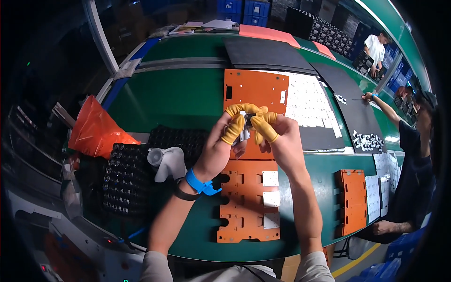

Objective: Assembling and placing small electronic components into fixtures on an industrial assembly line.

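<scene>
Both my hands meet above the middle of the green bench, with yellow finger cots on several fingertips. Between them is a small white and black part (245, 123), largely covered by the fingers, so its kind does not show. My left hand (224, 134) pinches it from the left, a blue strap round that wrist. From the other side my right hand (277, 134) grips it with thumb and fingers. Beneath them lies an orange fixture plate (249, 202) with notches on its left side and white squares on its right. Another orange plate (256, 87) lies farther back.
Left of my arm are black trays of round lens-like parts (123, 178), a white roll (167, 162) and an orange bag (98, 129). Black sheets (268, 54) and white sheets (310, 101) lie beyond. A co-worker (408, 150) reaches over a black mat (345, 103) at right, near an orange fixture (353, 202).
</scene>
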`<state>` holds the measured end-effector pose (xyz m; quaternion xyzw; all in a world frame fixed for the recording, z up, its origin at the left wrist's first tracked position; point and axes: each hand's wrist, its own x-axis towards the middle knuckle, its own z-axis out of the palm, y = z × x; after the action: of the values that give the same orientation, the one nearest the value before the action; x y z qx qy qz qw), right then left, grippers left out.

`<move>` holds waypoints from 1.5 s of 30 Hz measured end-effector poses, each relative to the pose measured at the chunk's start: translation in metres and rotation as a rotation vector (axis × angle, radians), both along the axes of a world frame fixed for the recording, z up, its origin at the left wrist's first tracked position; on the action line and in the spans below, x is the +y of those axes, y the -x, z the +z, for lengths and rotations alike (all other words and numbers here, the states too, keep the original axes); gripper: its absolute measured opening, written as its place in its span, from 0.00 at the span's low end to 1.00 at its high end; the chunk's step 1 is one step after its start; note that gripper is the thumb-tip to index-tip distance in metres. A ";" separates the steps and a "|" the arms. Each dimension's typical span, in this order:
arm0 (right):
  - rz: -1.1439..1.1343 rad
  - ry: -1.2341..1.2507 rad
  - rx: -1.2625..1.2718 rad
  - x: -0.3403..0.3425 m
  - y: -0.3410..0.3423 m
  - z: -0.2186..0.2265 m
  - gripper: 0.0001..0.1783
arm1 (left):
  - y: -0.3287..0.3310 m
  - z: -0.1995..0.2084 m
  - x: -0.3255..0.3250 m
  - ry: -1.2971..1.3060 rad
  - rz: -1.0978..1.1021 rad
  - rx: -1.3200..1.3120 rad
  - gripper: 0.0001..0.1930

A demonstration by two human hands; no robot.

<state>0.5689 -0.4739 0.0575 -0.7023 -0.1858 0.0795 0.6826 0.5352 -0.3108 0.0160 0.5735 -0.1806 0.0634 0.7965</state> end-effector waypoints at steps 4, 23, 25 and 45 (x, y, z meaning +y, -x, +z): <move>-0.003 0.047 -0.034 -0.003 -0.003 -0.003 0.16 | -0.002 -0.001 0.001 -0.111 0.003 0.003 0.22; 0.078 0.144 -0.498 -0.024 0.003 0.005 0.12 | 0.015 0.021 0.000 -0.081 -0.034 -0.161 0.23; 0.078 0.145 -0.508 -0.025 0.005 0.006 0.12 | 0.016 0.021 0.002 -0.073 -0.054 -0.150 0.23; 0.079 0.194 -0.515 -0.028 0.003 0.002 0.12 | 0.014 0.013 0.001 -0.154 -0.029 -0.152 0.22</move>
<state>0.5655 -0.5018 0.0595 -0.7537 -0.3718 -0.0576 0.5389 0.5210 -0.3096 0.0290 0.6239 -0.2531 0.0812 0.7349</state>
